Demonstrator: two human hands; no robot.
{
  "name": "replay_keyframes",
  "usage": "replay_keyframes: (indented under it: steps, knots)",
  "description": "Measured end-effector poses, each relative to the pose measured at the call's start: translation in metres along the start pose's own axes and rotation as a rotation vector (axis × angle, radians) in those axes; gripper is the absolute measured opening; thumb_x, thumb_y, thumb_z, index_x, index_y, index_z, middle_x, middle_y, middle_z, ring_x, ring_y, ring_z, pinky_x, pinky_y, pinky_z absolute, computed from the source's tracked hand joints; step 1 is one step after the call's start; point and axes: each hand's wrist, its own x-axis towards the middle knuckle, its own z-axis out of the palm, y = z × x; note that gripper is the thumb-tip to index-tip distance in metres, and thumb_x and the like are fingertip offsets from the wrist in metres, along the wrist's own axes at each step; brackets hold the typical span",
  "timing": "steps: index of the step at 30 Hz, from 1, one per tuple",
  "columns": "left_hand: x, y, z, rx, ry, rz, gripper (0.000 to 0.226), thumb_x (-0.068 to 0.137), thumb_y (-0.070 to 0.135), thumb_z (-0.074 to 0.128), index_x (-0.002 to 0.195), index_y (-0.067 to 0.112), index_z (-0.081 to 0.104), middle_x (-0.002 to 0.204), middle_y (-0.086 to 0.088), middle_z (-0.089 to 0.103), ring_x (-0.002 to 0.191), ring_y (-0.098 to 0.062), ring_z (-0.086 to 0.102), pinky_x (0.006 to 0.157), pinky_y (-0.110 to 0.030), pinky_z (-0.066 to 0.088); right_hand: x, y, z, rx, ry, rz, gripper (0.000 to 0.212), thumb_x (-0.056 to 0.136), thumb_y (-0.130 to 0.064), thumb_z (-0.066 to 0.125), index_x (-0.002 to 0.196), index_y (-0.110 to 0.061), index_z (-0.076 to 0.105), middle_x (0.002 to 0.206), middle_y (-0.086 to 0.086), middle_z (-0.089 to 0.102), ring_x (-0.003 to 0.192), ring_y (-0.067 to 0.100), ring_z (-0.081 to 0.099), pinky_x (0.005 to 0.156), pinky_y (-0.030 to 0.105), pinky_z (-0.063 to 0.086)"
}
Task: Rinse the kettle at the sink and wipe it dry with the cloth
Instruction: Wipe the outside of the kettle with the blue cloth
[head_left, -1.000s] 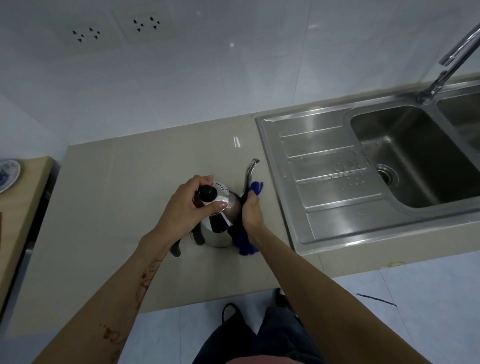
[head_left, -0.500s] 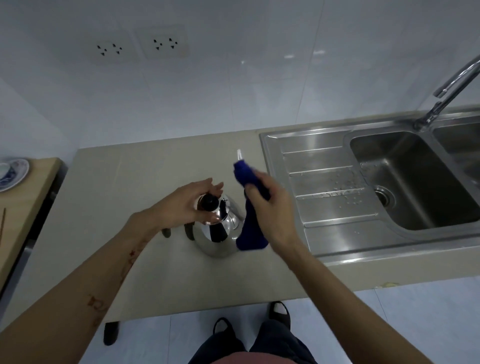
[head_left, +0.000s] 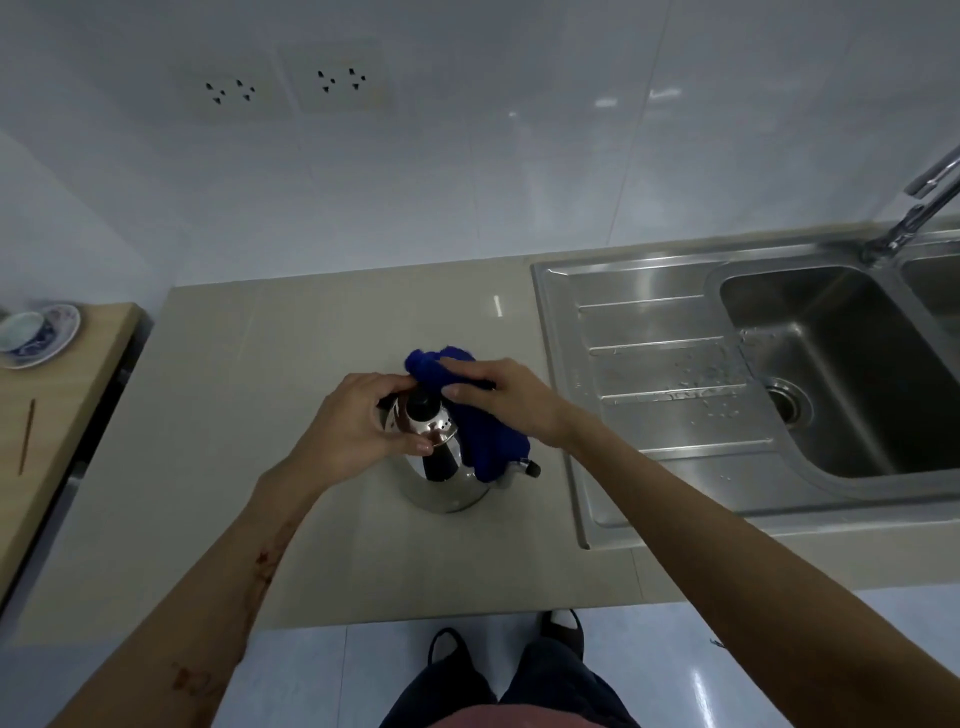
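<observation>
We have the small polished steel kettle (head_left: 441, 480) standing on the pale beige countertop (head_left: 249, 415), directly under both hands and well to the left of the stainless steel sink (head_left: 649, 322), so we judge the rinse done and the drying under way. Our left hand (head_left: 358, 426) is curled around the lid area, fingers and thumb pinching near the black round knob (head_left: 422, 402), most likely to pin the kettle so it does not skid while we rub. Our right hand (head_left: 498, 397) presses the bunched dark blue cloth (head_left: 488, 441) over the far and right side of the kettle, fingers closed on the cloth's top, and the cloth drapes down from beneath the palm toward a black-tipped piece, probably the handle end, just below that wrist. Compared with half a second ago, the right hand has dropped from the raised spout onto the body, the spout is now hidden behind the cloth, and the kettle seems turned. The two hands now sit almost touching, where they were apart. Droplets on the drainboard lie right of our right forearm.
</observation>
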Motion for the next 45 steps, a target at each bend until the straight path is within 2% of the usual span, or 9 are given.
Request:
replay_keyframes:
  steps: [2, 7, 14, 18, 24, 31, 38, 42, 45]
  knots:
    - [-0.001, 0.0, 0.002, -0.022, 0.01, -0.031, 0.082, 0.056, 0.031, 0.092, 0.131, 0.026, 0.059, 0.118, 0.015, 0.058, 0.114, -0.007, 0.051, 0.095, -0.02, 0.04, 0.0, 0.018, 0.002, 0.066, 0.031, 0.055, 0.027, 0.101, -0.029, 0.05, 0.122, -0.018, 0.064, 0.103, 0.007, 0.07, 0.088, 0.023, 0.067, 0.085, 0.037, 0.054]
    - [-0.001, -0.001, 0.004, -0.092, 0.014, -0.04, 0.084, 0.056, 0.023, 0.093, 0.133, 0.022, 0.058, 0.121, 0.016, 0.056, 0.101, 0.015, 0.05, 0.082, 0.005, 0.033, -0.012, 0.022, 0.009, 0.176, 0.078, -0.014, 0.026, 0.101, -0.024, 0.052, 0.124, -0.022, 0.064, 0.108, 0.005, 0.071, 0.092, 0.018, 0.068, 0.081, 0.026, 0.056]
    - [-0.002, -0.003, 0.004, -0.115, 0.013, -0.079, 0.083, 0.053, 0.027, 0.093, 0.129, 0.03, 0.061, 0.121, 0.018, 0.058, 0.105, 0.015, 0.05, 0.084, 0.0, 0.035, -0.011, 0.04, 0.018, 0.191, 0.178, 0.075, 0.023, 0.101, -0.022, 0.051, 0.118, -0.017, 0.066, 0.103, 0.005, 0.071, 0.09, 0.019, 0.067, 0.084, 0.03, 0.052]
    - [-0.002, -0.002, 0.003, -0.137, -0.007, -0.086, 0.082, 0.053, 0.029, 0.093, 0.129, 0.031, 0.06, 0.12, 0.023, 0.059, 0.106, 0.015, 0.051, 0.084, 0.002, 0.034, -0.023, 0.037, 0.033, 0.753, 0.126, 0.024, 0.04, 0.095, -0.007, 0.06, 0.134, -0.016, 0.058, 0.136, -0.006, 0.06, 0.126, 0.012, 0.057, 0.1, 0.026, 0.05]
    - [-0.006, 0.001, 0.0, -0.124, -0.004, -0.09, 0.079, 0.057, 0.019, 0.092, 0.128, 0.031, 0.06, 0.115, 0.027, 0.054, 0.096, 0.027, 0.045, 0.081, 0.009, 0.027, -0.021, 0.069, 0.053, 1.013, 0.314, 0.205, 0.023, 0.098, -0.016, 0.057, 0.118, -0.022, 0.068, 0.103, -0.001, 0.073, 0.088, 0.011, 0.069, 0.07, 0.022, 0.055]
    - [-0.005, 0.0, 0.0, -0.066, -0.034, -0.06, 0.079, 0.062, 0.021, 0.09, 0.134, 0.028, 0.057, 0.119, 0.014, 0.058, 0.1, 0.025, 0.046, 0.081, 0.01, 0.025, -0.005, 0.082, 0.054, 0.551, 0.33, 0.36, 0.024, 0.098, -0.018, 0.048, 0.111, -0.009, 0.065, 0.091, 0.015, 0.069, 0.082, 0.03, 0.062, 0.072, 0.039, 0.052]
    - [-0.005, -0.005, 0.001, -0.073, -0.048, -0.056, 0.078, 0.065, 0.018, 0.088, 0.135, 0.029, 0.054, 0.115, 0.022, 0.054, 0.097, 0.037, 0.038, 0.08, 0.011, 0.023, -0.017, 0.073, 0.065, 0.678, 0.295, 0.105, 0.029, 0.104, -0.019, 0.044, 0.129, -0.019, 0.058, 0.104, 0.003, 0.066, 0.093, 0.021, 0.062, 0.083, 0.031, 0.052]
    - [-0.003, -0.007, -0.01, -0.117, -0.175, -0.047, 0.079, 0.07, 0.014, 0.085, 0.139, 0.032, 0.05, 0.132, 0.008, 0.053, 0.129, 0.015, 0.036, 0.109, -0.008, 0.022, -0.011, 0.098, 0.078, 0.495, 0.315, 0.391, 0.017, 0.102, -0.014, 0.039, 0.107, -0.013, 0.055, 0.094, 0.008, 0.063, 0.082, 0.023, 0.056, 0.072, 0.032, 0.047]
    - [0.001, -0.013, -0.021, -0.091, -0.29, 0.02, 0.079, 0.074, 0.013, 0.082, 0.143, 0.021, 0.045, 0.131, -0.004, 0.05, 0.137, -0.002, 0.037, 0.118, -0.02, 0.02, -0.005, 0.078, 0.066, 0.216, 0.317, 0.319, 0.021, 0.098, -0.005, 0.041, 0.113, -0.005, 0.055, 0.107, 0.015, 0.065, 0.093, 0.03, 0.06, 0.081, 0.037, 0.048]
